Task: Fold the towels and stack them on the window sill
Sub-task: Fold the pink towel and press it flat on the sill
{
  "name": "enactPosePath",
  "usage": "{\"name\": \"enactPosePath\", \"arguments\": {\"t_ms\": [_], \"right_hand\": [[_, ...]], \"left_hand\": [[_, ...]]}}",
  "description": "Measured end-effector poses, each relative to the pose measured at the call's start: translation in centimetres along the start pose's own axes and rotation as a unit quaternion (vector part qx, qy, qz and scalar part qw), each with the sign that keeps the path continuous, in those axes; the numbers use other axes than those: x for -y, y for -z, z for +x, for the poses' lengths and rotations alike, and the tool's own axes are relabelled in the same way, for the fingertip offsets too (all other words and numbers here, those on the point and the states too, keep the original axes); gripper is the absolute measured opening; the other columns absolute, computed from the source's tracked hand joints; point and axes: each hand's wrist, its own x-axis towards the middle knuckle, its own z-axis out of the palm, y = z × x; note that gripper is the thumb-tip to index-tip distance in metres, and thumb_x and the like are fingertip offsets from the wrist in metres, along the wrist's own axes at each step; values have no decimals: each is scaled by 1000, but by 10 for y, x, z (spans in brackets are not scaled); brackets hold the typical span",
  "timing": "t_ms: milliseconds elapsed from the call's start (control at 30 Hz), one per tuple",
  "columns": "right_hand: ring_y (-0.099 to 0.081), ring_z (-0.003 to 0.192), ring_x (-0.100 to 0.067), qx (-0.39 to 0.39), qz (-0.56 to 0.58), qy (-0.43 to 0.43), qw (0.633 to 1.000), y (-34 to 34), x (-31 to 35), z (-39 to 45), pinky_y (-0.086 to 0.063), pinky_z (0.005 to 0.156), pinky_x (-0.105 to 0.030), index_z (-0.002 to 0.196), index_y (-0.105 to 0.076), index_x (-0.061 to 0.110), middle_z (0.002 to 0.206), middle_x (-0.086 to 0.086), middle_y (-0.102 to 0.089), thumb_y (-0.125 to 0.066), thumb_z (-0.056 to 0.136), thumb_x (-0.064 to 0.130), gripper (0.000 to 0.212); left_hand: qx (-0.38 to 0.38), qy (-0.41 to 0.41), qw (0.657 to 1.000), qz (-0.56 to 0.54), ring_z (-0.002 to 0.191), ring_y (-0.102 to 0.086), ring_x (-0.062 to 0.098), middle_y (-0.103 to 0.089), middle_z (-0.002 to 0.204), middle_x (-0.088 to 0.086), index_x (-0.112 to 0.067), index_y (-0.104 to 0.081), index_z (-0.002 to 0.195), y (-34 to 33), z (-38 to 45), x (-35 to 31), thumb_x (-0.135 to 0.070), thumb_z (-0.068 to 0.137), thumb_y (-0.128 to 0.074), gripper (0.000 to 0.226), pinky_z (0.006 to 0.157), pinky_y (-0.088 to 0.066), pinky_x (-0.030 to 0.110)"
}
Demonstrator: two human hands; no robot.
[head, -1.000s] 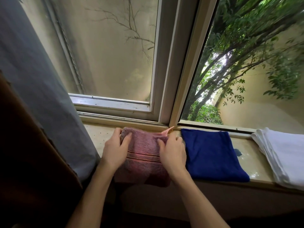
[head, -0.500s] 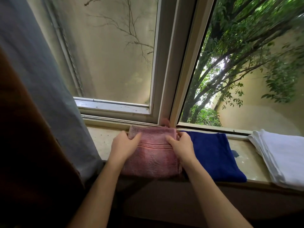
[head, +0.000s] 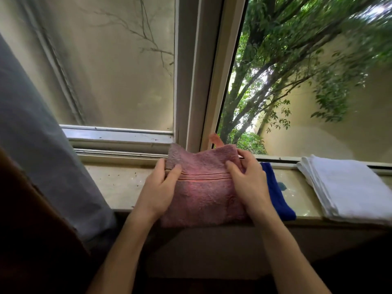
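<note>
Towels lie in a row along the window sill (head: 118, 187), which runs across the middle of the frame. Largest is the white towel (head: 347, 187), folded at right of frame, well apart from the hands. Just right of centre, the blue towel (head: 275, 196) lies flat, mostly hidden behind the pink towel (head: 203, 194) and the right wrist. That pink towel sits at centre, folded, its far edge lifted. The left hand (head: 159, 187) pinches its upper left corner; the right hand (head: 248, 183) grips its upper right corner, fingers curled over the edge. The blue towel lies immediately to the right, so the right hand is nearer it. Stacking probably means a short sideways carry to the right.
</note>
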Motion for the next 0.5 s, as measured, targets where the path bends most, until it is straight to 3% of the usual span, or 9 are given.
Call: {"name": "enactPosePath", "arguments": {"t_ms": [133, 267, 367, 500], "right_hand": [[-67, 90, -13, -27, 19, -44, 998, 53, -11, 14, -52, 86, -38, 108, -59, 32, 94, 8, -70, -61, 88, 21, 23], [-62, 82, -9, -32, -4, -70, 997, 86, -31, 42, -46, 79, -31, 111, -62, 19, 96, 1, -67, -62, 88, 17, 23], [-62, 84, -16, -11, 5, -97, 995, 96, -52, 62, -49, 80, -33, 118, -60, 14, 107, -7, -68, -62, 89, 17, 30], [-62, 95, -17, 47, -35, -113, 992, 91, -80, 61, -49, 81, -31, 124, -53, 18, 116, -2, -65, -64, 88, 25, 38]], "left_hand": [[64, 29, 993, -97, 91, -64, 15, -69, 96, -5, -27, -61, 103, -48, 9, -9, -30, 84, -61, 19, 81, -52, 35], [37, 47, 991, -122, 84, -65, 20, -68, 85, -4, -31, -62, 98, -97, 20, -12, -28, 84, -62, 14, 80, -53, 45], [5, 57, 996, -64, 92, -65, 21, -67, 93, -3, -30, -59, 105, -124, 30, -9, -27, 89, -58, 16, 83, -53, 40], [-60, 94, 987, 118, 93, -61, 20, -66, 98, -1, -19, -60, 114, -142, 32, 5, -36, 90, -57, 30, 85, -49, 35]]}}
